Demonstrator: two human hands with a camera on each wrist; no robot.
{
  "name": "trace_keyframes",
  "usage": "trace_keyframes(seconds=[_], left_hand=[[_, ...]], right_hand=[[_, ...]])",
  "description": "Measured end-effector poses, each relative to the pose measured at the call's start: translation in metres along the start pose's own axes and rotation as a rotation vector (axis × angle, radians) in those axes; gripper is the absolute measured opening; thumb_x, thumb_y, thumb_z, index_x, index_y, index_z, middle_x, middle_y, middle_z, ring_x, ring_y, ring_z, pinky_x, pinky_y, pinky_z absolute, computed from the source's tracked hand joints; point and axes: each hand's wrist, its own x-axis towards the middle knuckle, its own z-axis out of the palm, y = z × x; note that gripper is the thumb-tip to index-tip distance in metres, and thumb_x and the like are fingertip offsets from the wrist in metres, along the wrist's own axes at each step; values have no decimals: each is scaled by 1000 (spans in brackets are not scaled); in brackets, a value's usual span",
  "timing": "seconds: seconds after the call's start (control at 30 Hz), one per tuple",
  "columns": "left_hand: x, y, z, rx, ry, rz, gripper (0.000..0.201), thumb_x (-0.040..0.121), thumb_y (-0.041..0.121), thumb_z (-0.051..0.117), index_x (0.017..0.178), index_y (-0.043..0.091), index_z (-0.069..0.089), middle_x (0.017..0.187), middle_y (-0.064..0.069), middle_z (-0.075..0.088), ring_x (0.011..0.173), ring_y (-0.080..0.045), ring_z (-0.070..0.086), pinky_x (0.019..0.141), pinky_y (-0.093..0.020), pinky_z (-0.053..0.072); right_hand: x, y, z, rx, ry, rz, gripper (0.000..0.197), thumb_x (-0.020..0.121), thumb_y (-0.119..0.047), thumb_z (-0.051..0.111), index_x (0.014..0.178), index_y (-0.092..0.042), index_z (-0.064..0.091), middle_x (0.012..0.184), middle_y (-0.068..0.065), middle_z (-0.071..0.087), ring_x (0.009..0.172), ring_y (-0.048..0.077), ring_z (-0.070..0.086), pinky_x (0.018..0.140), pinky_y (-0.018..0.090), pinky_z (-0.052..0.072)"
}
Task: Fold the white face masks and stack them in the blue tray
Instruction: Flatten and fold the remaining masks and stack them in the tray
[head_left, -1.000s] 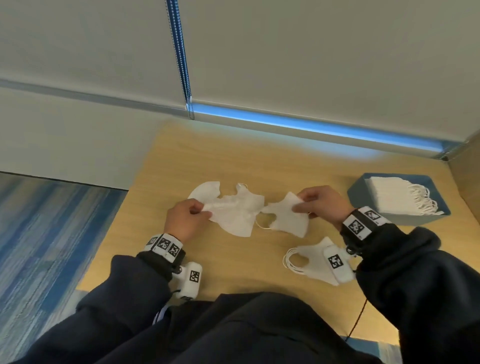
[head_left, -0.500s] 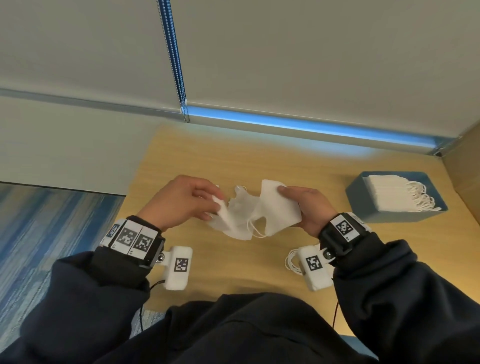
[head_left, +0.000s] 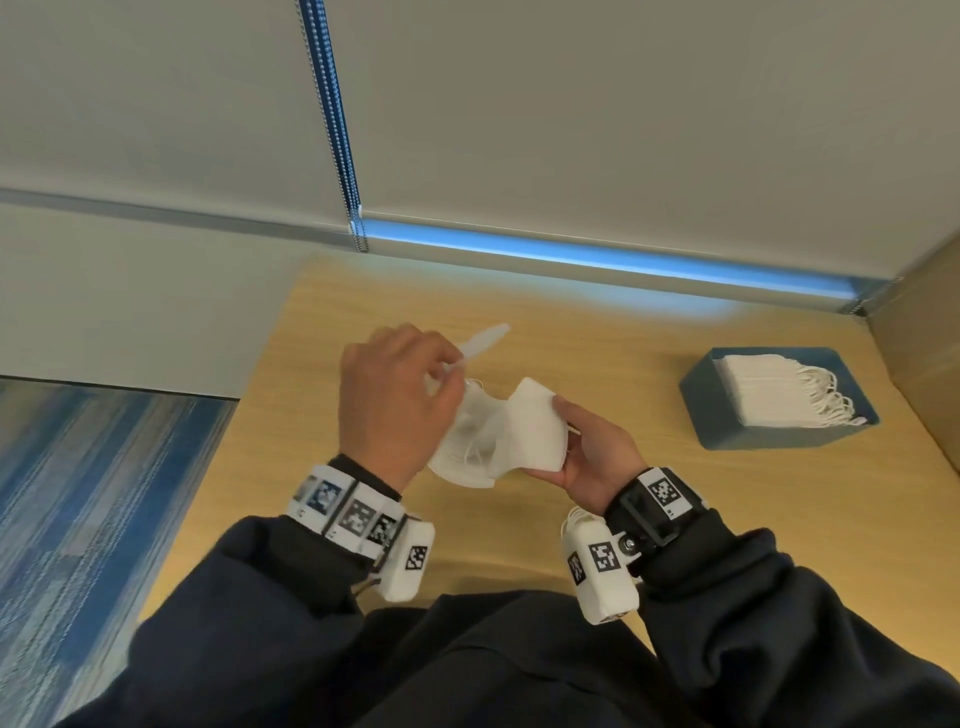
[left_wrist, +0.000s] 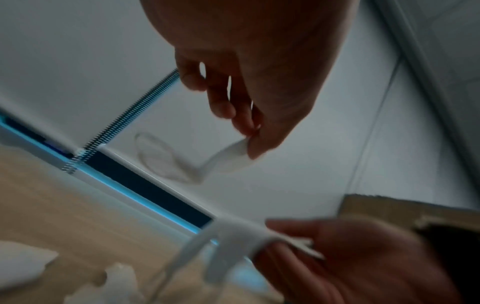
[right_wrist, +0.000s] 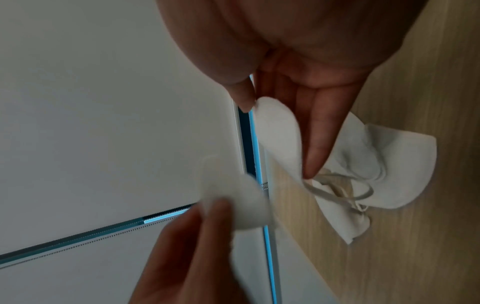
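Note:
I hold one white face mask (head_left: 530, 434) in the air over the table, its halves brought close together. My left hand (head_left: 441, 384) pinches the left wing, whose tip sticks up past the knuckles. In the left wrist view, the left hand (left_wrist: 249, 144) pinches that wing (left_wrist: 231, 154) and an ear loop (left_wrist: 155, 158) dangles from it. My right hand (head_left: 563, 431) grips the right half; the right wrist view shows thumb and fingers of the right hand (right_wrist: 276, 138) pinching the mask (right_wrist: 280, 131). The blue tray (head_left: 727, 426) at right holds a stack of folded masks (head_left: 774, 389).
Another unfolded mask (right_wrist: 389, 164) lies on the wooden table (head_left: 597, 332) under my right wrist, mostly hidden in the head view. A wall with a blue-lit sill runs behind the table. A brown cardboard box (head_left: 924, 332) stands at the far right. Carpet lies to the left.
Both hands lifted the mask off the table and swung its two halves toward each other. My left hand moved right and up; the right hand drew closer.

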Motion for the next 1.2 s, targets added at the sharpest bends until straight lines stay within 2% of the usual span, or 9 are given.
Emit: trace_keyframes(seconds=[0.17, 0.3, 0.47, 0.6, 0.67, 0.77, 0.9, 1.03, 1.2], left_hand=[[-27, 32, 34, 63, -388, 170, 17, 91, 37, 63, 98, 26, 75, 79, 9, 67, 79, -18, 63, 77, -39, 46], [-31, 31, 37, -167, -633, -5, 36, 87, 58, 67, 111, 33, 75, 88, 15, 68, 82, -6, 63, 78, -33, 53], [-18, 7, 38, -450, -317, -250, 22, 81, 42, 81, 99, 36, 69, 98, 20, 67, 91, -2, 62, 79, -23, 49], [-15, -2, 46, -653, -542, -358, 36, 79, 28, 86, 111, 33, 70, 107, 17, 73, 104, 1, 66, 90, -23, 47], [-19, -6, 51, -691, -526, -410, 16, 79, 24, 86, 89, 27, 74, 87, 12, 74, 86, -5, 69, 81, -28, 49], [-23, -8, 54, -722, -494, -448, 18, 74, 35, 86, 77, 23, 73, 73, 2, 71, 69, -11, 64, 71, -31, 50], [-22, -5, 52, -737, -485, -470, 20, 73, 36, 88, 79, 21, 76, 76, -3, 74, 70, -14, 66, 74, -36, 53], [-21, -2, 52, -740, -482, -503, 14, 78, 27, 87, 77, 18, 78, 79, -8, 76, 74, -23, 70, 77, -43, 57], [-25, 5, 53, -749, -459, -521, 14, 79, 25, 86, 72, 17, 79, 78, -8, 76, 71, -14, 65, 72, -32, 50]], right_hand=[[-5, 6, 8, 43, -121, -3, 42, 100, -32, 62, 125, 1, 63, 113, 25, 71, 93, 37, 71, 69, 46, 64], [-8, 6, 4, -150, -171, -128, 22, 96, -5, 62, 112, 9, 69, 102, 30, 69, 73, 31, 71, 58, 37, 61], [-15, 7, -8, -355, -237, -248, 31, 88, 6, 67, 119, 2, 71, 113, 24, 74, 92, 32, 74, 77, 45, 62], [-21, 7, -13, -381, -258, -281, 36, 84, 6, 72, 120, 0, 69, 112, 29, 72, 93, 36, 73, 81, 50, 60], [-22, 6, -14, -397, -222, -303, 30, 85, 3, 73, 113, -2, 67, 105, 31, 72, 88, 36, 72, 75, 46, 59], [-24, 7, -16, -438, -200, -324, 11, 91, -6, 71, 102, -5, 69, 94, 21, 74, 82, 31, 72, 66, 39, 58], [-27, 7, -21, -446, -197, -324, 7, 94, -11, 69, 94, -7, 75, 99, 20, 76, 87, 30, 73, 76, 48, 62], [-28, 7, -27, -399, -160, -321, 19, 94, -12, 69, 106, 2, 74, 110, 24, 74, 95, 35, 72, 84, 61, 59], [-28, 7, -35, -385, -148, -327, 20, 93, -10, 70, 107, 3, 75, 110, 26, 73, 91, 34, 70, 71, 48, 63]])
